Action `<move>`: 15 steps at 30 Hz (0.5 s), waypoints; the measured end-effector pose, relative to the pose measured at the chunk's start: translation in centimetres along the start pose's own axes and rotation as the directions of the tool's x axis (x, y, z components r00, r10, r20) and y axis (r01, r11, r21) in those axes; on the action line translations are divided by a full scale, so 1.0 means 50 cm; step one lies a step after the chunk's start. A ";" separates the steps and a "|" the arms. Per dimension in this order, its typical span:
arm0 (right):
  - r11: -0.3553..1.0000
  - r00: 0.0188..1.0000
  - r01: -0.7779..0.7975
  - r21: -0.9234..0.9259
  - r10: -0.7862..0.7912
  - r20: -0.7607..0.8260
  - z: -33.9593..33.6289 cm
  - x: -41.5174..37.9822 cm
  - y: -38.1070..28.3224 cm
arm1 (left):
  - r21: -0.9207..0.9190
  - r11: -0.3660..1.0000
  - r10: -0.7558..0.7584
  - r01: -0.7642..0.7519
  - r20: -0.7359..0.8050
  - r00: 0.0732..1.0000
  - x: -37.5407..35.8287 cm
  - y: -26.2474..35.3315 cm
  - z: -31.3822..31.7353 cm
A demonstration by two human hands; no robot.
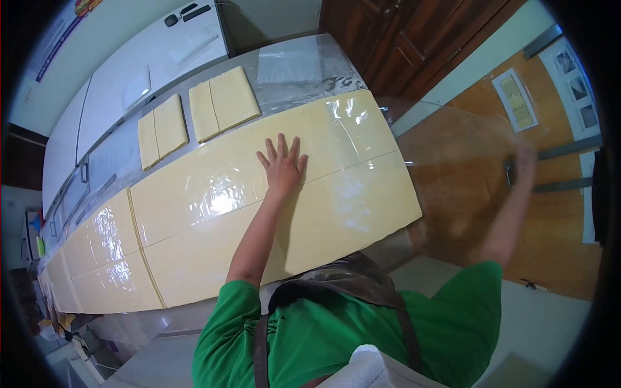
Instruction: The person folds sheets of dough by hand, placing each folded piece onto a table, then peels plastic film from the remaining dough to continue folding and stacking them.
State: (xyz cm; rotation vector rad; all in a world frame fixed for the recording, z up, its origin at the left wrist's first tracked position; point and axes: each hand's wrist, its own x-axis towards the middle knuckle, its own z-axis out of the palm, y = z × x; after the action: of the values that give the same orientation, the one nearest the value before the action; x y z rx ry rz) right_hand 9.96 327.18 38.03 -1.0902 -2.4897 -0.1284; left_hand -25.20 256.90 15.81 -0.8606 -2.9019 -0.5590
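"On the table (246,58), how many sheets?"

"One long yellow sheet (349,194) nearest the person, another (103,246) past its left end, maybe more beyond. Behind them, two small folded pieces (163,131) (224,103), side by side."

"Which way does the long one lie?"

"Lengthwise across the person's front, left to right, slanting so its right end sits farther up the table. One thin line runs along it."

"And the hands?"

"Two. The left hand (283,169) lies palm down on it, fingers spread and pointing away from the body, gripping nothing, forearm reaching straight out. The right arm (504,226) stretches well out to the side, past the table's end; its hand (525,155) is blurred, by clear film (446,132). Can't tell how closed."
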 end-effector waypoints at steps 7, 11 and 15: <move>0.966 0.804 -0.075 0.247 0.205 -0.559 -0.412 -0.048 0.080 | 0.096 0.994 -0.053 0.048 0.051 0.997 0.027 0.013 -0.004; 0.994 0.993 0.108 0.023 -0.107 -0.047 -0.229 -0.180 -0.351 | 0.114 0.991 -0.078 0.067 0.096 0.992 0.050 0.024 -0.011; 0.802 0.897 0.398 0.444 -0.443 -0.004 -0.012 -0.468 -0.712 | -0.336 0.923 0.223 -0.188 0.070 0.972 0.022 0.035 -0.032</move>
State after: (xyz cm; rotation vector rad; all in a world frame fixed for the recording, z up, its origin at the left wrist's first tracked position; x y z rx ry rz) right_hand -1.31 286.57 31.90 -0.3542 -2.6295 0.3542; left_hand -25.26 258.25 18.07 -1.2550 -2.8007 -1.0216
